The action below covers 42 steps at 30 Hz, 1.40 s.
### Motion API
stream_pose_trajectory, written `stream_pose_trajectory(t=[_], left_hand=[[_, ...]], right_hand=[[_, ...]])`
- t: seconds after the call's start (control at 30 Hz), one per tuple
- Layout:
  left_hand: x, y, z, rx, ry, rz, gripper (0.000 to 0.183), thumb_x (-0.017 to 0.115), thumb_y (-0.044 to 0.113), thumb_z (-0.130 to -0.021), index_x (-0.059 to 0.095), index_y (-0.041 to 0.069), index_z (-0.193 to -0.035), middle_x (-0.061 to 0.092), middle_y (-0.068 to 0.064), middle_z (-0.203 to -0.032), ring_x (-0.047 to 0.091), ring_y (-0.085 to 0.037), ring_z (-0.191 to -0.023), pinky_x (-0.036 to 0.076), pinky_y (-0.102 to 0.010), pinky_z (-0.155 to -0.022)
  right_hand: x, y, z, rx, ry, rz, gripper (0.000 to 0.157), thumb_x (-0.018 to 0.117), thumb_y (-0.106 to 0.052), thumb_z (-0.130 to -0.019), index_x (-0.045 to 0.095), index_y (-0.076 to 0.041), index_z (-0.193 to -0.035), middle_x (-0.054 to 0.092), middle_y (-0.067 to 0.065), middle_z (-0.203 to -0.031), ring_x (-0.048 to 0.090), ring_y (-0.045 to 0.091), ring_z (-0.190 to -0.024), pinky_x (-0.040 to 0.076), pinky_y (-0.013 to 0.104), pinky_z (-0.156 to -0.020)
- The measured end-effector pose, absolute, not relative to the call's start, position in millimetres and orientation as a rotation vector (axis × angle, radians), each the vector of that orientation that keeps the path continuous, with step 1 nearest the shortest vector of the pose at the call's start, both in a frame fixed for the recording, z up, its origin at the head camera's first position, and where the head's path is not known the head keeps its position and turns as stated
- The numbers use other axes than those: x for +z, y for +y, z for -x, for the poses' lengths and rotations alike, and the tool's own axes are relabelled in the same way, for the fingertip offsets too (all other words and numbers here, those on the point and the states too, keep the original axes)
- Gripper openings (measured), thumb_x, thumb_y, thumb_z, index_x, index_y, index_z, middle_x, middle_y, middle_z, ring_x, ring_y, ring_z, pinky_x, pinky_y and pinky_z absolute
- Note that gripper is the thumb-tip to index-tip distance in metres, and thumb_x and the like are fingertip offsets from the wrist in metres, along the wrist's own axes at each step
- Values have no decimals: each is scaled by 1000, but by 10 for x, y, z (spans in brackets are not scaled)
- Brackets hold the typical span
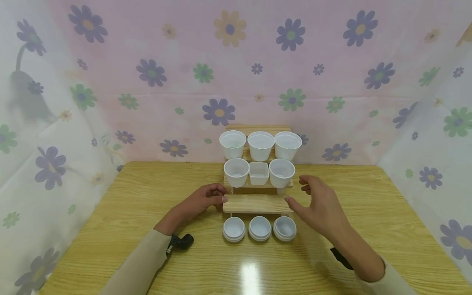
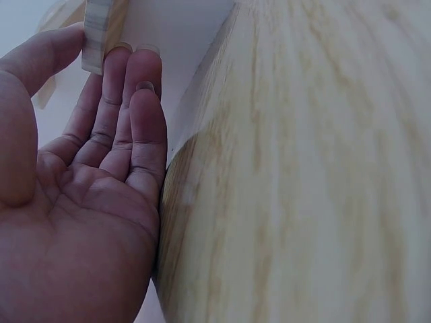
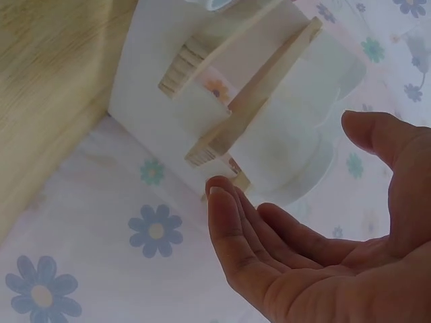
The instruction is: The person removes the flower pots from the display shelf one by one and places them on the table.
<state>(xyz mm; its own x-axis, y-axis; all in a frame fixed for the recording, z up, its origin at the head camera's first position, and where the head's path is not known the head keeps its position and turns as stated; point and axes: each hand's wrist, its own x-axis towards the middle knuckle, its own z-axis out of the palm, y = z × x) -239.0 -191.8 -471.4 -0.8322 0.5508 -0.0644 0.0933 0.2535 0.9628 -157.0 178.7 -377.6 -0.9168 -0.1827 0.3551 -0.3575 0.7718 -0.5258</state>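
Note:
A tiered wooden rack (image 1: 254,203) stands on the table, its lowest board bare. My left hand (image 1: 206,199) holds that board's left end, thumb on one side and fingertips on the other; the board end (image 2: 97,40) shows between them in the left wrist view. My right hand (image 1: 322,207) hovers by the right end, thumb and fingers spread wide, with nothing in its grasp. In the right wrist view the rack (image 3: 259,87) lies beyond the fingers. White round cups (image 1: 261,146) line the top tier. On the middle tier a square cup (image 1: 259,173) sits between two round cups (image 1: 237,172).
Three small white round pots (image 1: 259,228) stand in a row on the wood-grain table (image 1: 147,176) in front of the rack. Flowered cloth (image 1: 177,82) hangs behind and along both sides. A black wrist mount (image 1: 181,241) sits at the left cuff.

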Motion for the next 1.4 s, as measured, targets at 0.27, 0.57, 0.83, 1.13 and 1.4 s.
stream_pose_trajectory(t=[0.27,0.57,0.83,1.13,1.4], left_hand=[[-4709,-1922,2386,1605,2144,-587,30,67,28,-107,63,7,-128,72,-10,-100,66,-29,-94,52,-39,-91],[-4719,-1921,2408,1621,2127,-619,30,66,27,-108,62,6,-128,68,-10,-98,67,-31,-92,54,-38,-89],[-4729,-1918,2413,1629,2110,-622,30,65,26,-108,62,4,-128,67,-11,-98,66,-31,-92,54,-39,-88],[-4733,-1908,2404,1637,2110,-616,29,64,23,-108,61,2,-129,68,-9,-101,66,-31,-92,55,-39,-87],[-4703,-1913,2388,1609,2144,-596,30,65,26,-108,62,5,-129,70,-9,-100,66,-31,-94,52,-39,-91]], right_hand=[[-3736,1761,1633,911,-2642,-432,62,87,-26,-90,58,5,-135,66,22,-127,69,40,-108,59,55,-90],[-3726,1776,1701,941,-2618,-428,66,88,-26,-90,56,6,-138,62,23,-130,66,40,-111,58,54,-94],[-3722,1785,1776,951,-2580,-456,63,90,-26,-88,58,3,-134,64,21,-123,66,38,-109,58,53,-94],[-3727,1748,1863,971,-2572,-432,66,92,-30,-85,59,2,-133,65,19,-121,66,38,-110,57,53,-95],[-3719,1717,1924,1000,-2558,-429,65,93,-30,-85,60,2,-131,66,17,-122,66,35,-110,57,52,-97]])
